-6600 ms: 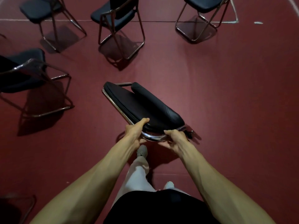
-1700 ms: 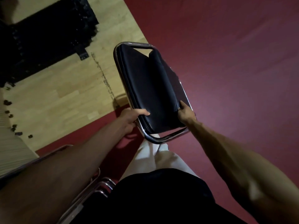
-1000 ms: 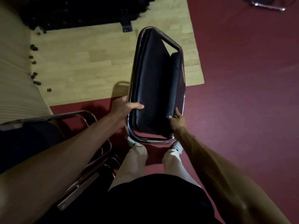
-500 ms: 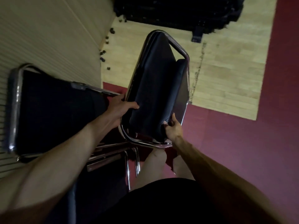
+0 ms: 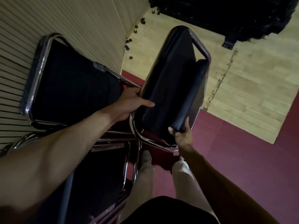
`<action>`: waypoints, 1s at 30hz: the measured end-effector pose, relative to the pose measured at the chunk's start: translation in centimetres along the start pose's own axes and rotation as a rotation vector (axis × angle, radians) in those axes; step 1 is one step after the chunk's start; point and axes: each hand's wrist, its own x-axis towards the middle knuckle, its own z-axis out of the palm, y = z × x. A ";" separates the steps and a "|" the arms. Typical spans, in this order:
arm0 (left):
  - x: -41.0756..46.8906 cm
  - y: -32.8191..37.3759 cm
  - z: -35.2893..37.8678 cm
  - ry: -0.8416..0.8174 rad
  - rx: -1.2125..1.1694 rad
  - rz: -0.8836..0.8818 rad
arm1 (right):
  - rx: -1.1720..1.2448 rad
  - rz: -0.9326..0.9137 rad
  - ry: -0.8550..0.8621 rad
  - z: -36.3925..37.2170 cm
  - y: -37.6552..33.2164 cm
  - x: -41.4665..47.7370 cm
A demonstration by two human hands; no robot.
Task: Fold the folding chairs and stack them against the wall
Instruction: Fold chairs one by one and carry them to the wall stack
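I hold a folded black chair (image 5: 171, 88) with a chrome frame upright in front of me, above the red floor. My left hand (image 5: 129, 102) grips its left frame tube, thumb across the cushion. My right hand (image 5: 182, 135) pinches the lower right corner of the padding. To its left, a folded black chair (image 5: 68, 88) leans against the ribbed beige wall (image 5: 80, 21). Another folded chair (image 5: 97, 172) lies below my left forearm, partly hidden.
A light wooden floor patch (image 5: 242, 94) lies ahead, with a dark black mass (image 5: 234, 13) at its far side and small black pieces (image 5: 129, 41) along the wall's foot. Red flooring (image 5: 234, 159) spreads to the right. My legs and feet stand just below the held chair.
The view has swung further toward the wall, so the leaning chairs fill more of the left side. The held chair sits closer to them; both hands keep the same hold.
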 end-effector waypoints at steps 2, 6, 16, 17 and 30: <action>0.8 -0.5 -1.4 0.004 -0.004 -0.019 | -0.016 -0.006 0.004 1.3 -0.4 0.0; 2.1 -2.5 -4.9 -0.002 -0.015 -0.037 | -0.078 -0.022 0.000 5.0 -0.5 0.2; 4.5 -9.0 -18.7 0.141 0.061 -0.048 | -0.349 -0.060 -0.045 18.8 -2.0 -0.8; 4.7 -9.4 -20.2 0.153 0.062 -0.045 | -0.357 -0.058 -0.056 20.2 -2.2 -0.8; 4.0 -11.7 -31.1 0.335 0.132 -0.108 | -0.439 -0.120 -0.168 31.5 -3.7 -1.6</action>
